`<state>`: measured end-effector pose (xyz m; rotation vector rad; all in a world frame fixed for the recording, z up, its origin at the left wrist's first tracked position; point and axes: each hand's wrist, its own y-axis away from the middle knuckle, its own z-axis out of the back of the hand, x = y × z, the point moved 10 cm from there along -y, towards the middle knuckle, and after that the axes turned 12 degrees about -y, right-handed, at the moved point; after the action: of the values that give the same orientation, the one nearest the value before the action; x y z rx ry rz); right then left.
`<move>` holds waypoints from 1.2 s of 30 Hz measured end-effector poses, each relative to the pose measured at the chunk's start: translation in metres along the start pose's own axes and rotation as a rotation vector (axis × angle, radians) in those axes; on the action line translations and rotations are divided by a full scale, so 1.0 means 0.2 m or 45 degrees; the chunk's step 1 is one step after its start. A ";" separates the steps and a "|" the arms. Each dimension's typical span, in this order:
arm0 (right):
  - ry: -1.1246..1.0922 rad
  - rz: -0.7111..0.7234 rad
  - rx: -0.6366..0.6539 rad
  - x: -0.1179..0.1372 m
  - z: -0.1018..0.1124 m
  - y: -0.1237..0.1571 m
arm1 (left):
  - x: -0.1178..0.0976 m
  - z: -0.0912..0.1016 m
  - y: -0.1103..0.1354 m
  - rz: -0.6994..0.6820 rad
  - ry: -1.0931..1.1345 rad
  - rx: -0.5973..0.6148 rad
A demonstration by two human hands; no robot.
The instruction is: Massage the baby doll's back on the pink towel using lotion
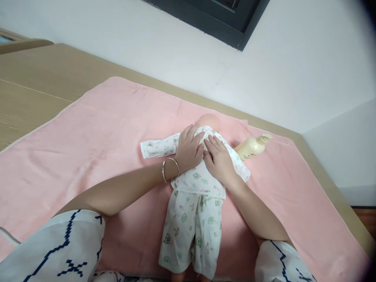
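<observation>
A baby doll [209, 120] in a white printed top and trousers [192, 223] lies on a pink towel [96, 133], head away from me. My left hand [189, 147] lies flat on the doll's chest near its shoulder, fingers stretched out, a silver bangle on the wrist. Beside it my right hand [217, 158] rests on the chest too, fingers extended and together, touching the fabric near the collar. One empty sleeve [158, 148] sticks out to the left.
A cream pump bottle [252, 147] lies on the towel just right of the doll's shoulder. The towel covers a wooden table [35, 78] set against a white wall. A dark window frame [223, 19] is above.
</observation>
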<state>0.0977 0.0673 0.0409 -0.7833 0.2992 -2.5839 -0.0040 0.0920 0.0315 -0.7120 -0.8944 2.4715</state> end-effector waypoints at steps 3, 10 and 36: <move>-0.008 0.038 -0.154 0.04 0.10 0.02 | 0.00 0.01 0.00 -0.013 -0.004 -0.006; 0.040 -0.021 -0.043 0.01 -0.01 0.01 | 0.00 -0.02 -0.01 -0.022 0.032 0.022; 0.085 -0.348 -0.144 -0.33 0.97 0.26 | -0.62 -0.11 -0.08 0.123 0.920 0.713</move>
<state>0.2754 0.0346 0.1515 -0.8289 0.3855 -2.8746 0.1093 0.0486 0.0671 -1.3039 0.0955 2.1045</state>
